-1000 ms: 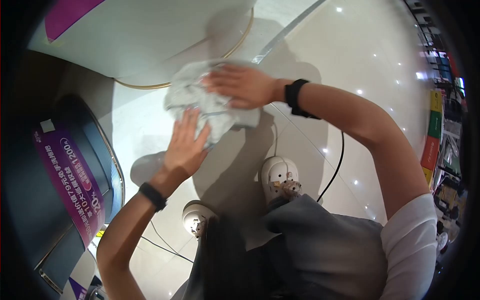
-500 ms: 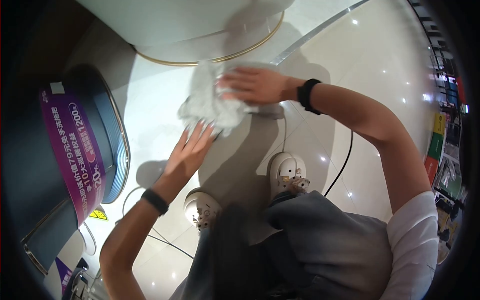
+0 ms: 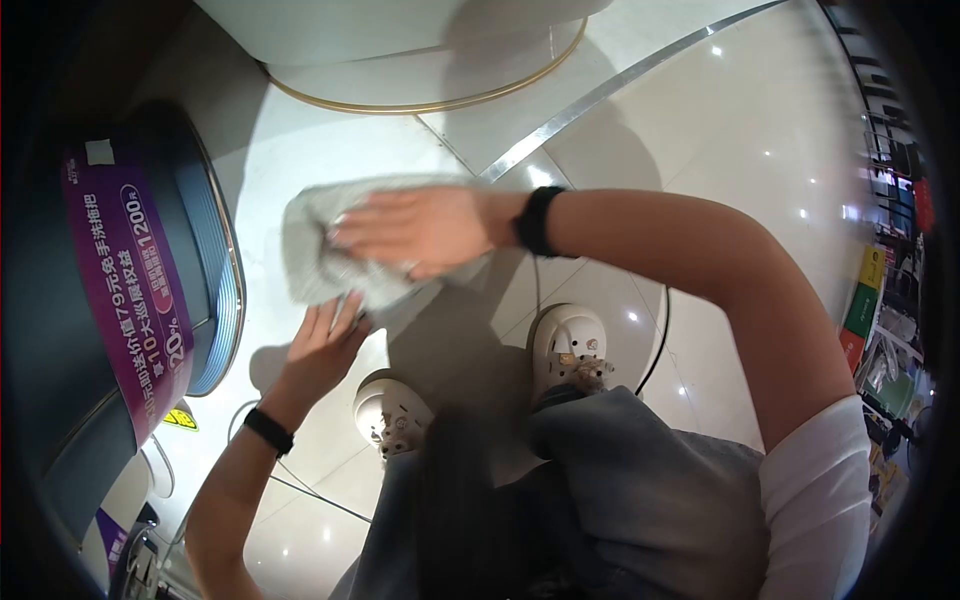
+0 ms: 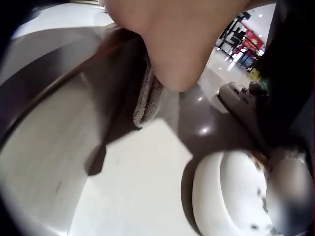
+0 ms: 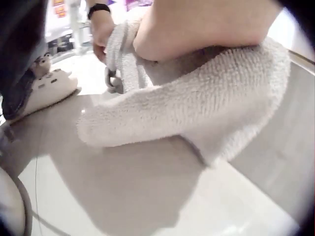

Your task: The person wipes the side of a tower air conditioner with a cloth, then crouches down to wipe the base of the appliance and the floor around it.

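A light grey terry cloth (image 3: 305,240) lies bunched on the pale floor, its ribbed pile plain in the right wrist view. Flat across its top presses my right hand (image 3: 415,230), fingers straight and pointing left. My left hand (image 3: 325,340) is at the cloth's near left edge, pinching it with bent fingertips. In the right wrist view the cloth (image 5: 197,98) bulges up around the right palm, and the left hand (image 5: 102,37) shows behind a raised fold. The left wrist view shows mostly the left hand's heel (image 4: 177,49), with a cloth edge (image 4: 147,96) beside it.
A white rounded base (image 3: 420,80) with gold trim stands ahead. On the left is a dark stand with a purple banner (image 3: 135,290). Two white clogs (image 3: 565,345) stand close to the cloth. A black cable (image 3: 655,350) crosses the floor; a metal strip (image 3: 560,122) runs behind.
Both hands have moved left and nearer the body with the cloth, away from the gold-trimmed base. The cloth is spread flatter under the right hand than half a second ago.
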A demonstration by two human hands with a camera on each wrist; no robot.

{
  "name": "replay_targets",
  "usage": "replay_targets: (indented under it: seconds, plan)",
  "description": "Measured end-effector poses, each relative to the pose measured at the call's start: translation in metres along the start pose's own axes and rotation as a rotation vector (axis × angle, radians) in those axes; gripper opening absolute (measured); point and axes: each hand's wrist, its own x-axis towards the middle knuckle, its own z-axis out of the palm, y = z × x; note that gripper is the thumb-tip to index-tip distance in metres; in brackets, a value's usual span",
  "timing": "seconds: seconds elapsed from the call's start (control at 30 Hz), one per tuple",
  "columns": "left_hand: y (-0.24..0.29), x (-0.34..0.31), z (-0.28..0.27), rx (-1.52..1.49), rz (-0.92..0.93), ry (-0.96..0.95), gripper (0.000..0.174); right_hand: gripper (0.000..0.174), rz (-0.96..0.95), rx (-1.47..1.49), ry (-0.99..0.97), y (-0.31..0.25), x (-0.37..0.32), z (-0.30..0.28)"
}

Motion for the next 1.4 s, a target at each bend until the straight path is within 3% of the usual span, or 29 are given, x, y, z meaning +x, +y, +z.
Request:
replay_targets:
  seconds: [0.03,0.07,0.13,0.23,0.3,0.37,0.47,0.53,0.63,0.7,0.77,0.93,0.97,1.03,1.07,1.13,1.17,1.23,1.27,1.4]
  plan:
    - [0.0,0.025,-0.001,0.055,0.043,0.036,0.029,0.076,0.023,-0.087,0.012,0.012,-0.024,-0.008]
    - [0.001,0.051,-0.001,0.111,0.089,0.073,0.034,0.071,0.103,0.015,0.017,0.023,-0.051,-0.013]
    - [0.007,0.108,-0.013,0.072,0.081,-0.009,0.051,0.059,0.325,-0.16,-0.08,0.033,-0.106,-0.034]
    - [0.011,0.181,-0.024,0.097,0.148,-0.003,0.063,0.061,0.577,-0.236,-0.148,0.038,-0.173,-0.068]
    - [0.011,0.22,-0.022,0.142,0.203,0.076,0.065,0.056,0.651,-0.231,-0.098,0.039,-0.209,-0.079]
    - [0.009,0.248,-0.022,0.138,0.219,0.071,0.065,0.05,0.92,-0.158,0.155,0.039,-0.231,-0.08]
    - [0.013,0.258,-0.026,0.121,0.222,0.041,0.062,0.048,1.043,-0.212,0.298,0.036,-0.226,-0.059]
    - [0.017,0.252,-0.026,0.108,0.211,0.019,0.059,0.056,1.199,-0.191,0.421,0.033,-0.198,-0.044]
    - [0.024,0.226,-0.028,0.312,0.156,0.035,0.053,0.061,1.331,-0.247,0.527,0.029,-0.15,-0.019]
    - [0.023,0.216,-0.039,0.236,0.119,-0.024,0.05,0.061,1.375,-0.28,0.589,0.045,-0.136,-0.014]
    - [0.017,0.224,-0.042,0.226,0.119,-0.004,0.056,0.061,1.418,-0.312,0.652,0.061,-0.133,-0.014]
    - [0.015,0.284,-0.052,-0.18,0.064,-0.063,0.08,0.056,1.569,-0.499,0.667,0.116,-0.167,-0.028]
    - [0.017,0.3,-0.047,-0.181,0.062,-0.064,0.08,0.056,1.568,-0.497,0.666,0.128,-0.182,-0.035]
    - [0.023,0.336,-0.034,-0.168,0.079,0.19,0.082,0.055,1.524,-0.497,0.628,0.152,-0.219,-0.053]
    - [0.024,0.356,-0.028,-0.169,0.084,0.186,0.082,0.055,1.53,-0.495,0.628,0.162,-0.236,-0.063]
    - [0.03,0.394,-0.022,-0.087,0.077,0.255,0.084,0.059,1.65,-0.352,0.441,0.179,-0.266,-0.077]
    - [0.038,0.408,-0.021,-0.088,0.089,0.253,0.084,0.059,1.662,-0.354,0.443,0.187,-0.275,-0.078]
    - [0.053,0.427,-0.03,0.007,-0.054,0.133,0.087,0.057,1.631,-0.461,0.368,0.193,-0.286,-0.08]
    - [0.058,0.428,-0.033,-0.012,-0.099,0.05,0.088,0.055,1.626,-0.469,0.462,0.193,-0.287,-0.073]
    - [0.05,0.391,-0.03,0.023,-0.031,0.046,0.083,0.055,1.581,-0.564,0.407,0.179,-0.269,-0.063]
